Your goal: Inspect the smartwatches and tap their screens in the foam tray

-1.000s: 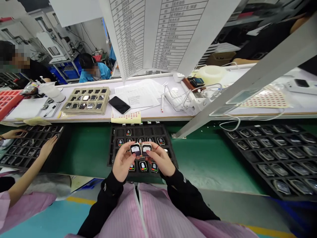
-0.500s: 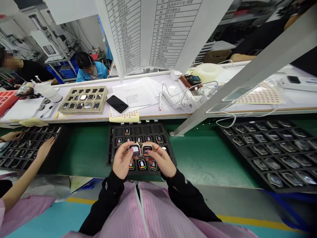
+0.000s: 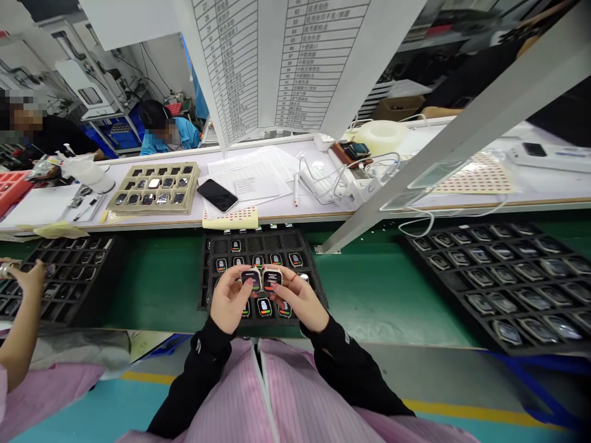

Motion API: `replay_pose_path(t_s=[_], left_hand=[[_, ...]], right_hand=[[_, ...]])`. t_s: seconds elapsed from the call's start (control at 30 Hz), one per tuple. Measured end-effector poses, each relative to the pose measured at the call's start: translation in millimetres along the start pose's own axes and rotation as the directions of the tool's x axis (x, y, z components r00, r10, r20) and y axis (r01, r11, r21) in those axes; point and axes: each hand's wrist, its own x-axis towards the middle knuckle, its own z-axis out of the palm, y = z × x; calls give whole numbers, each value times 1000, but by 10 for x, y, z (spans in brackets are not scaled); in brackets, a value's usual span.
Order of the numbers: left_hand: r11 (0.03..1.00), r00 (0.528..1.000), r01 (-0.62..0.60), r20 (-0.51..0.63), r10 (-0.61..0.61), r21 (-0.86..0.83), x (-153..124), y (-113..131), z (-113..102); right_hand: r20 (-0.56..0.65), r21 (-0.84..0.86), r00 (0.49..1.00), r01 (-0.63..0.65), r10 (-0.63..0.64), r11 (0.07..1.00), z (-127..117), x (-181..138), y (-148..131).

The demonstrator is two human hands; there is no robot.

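Observation:
My left hand (image 3: 229,303) grips a small square watch body (image 3: 252,279) with a lit screen. My right hand (image 3: 300,299) grips a second watch body (image 3: 272,279) right beside it, the two almost touching. Both hands hover over a black compartment tray (image 3: 305,246) on the green belt, which holds several more watch bodies with lit screens. My fingers wrap the edges of each device, screens facing up.
A second black tray (image 3: 489,277) of watch bodies lies at right, a third (image 3: 69,277) at left where a co-worker's hand (image 3: 25,277) is raised. Behind, a white bench carries a beige tray (image 3: 152,192), a phone (image 3: 217,195), papers and cables. A slanted metal bar (image 3: 415,166) crosses above.
The screens on both held watch bodies went from light to dark displays. The co-worker's hand at left lifted off the left tray and pulled back. My hands stayed in place.

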Motion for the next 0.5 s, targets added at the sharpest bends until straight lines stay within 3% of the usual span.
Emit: replay_pose_path(t_s=[0.17,0.3,0.4,0.5], left_hand=[[1000,1000,-13,-5,13,9,-43,91,-33],[999,1000,-10,-1,10,-43,-77,190,-142],[996,1000,-22,12,24,-91,-103,298,-264],[989,996,-80,26,83,-121,-154,469,-368]], right_hand=[[80,54,997,-26,22,998,-39,-51,-66],[154,23,987,33,-36,999,2,-115,-336],[224,-100,955,223,-196,970,137,-253,-720],[375,-211,838,493,-396,844,330,-497,-1099]])
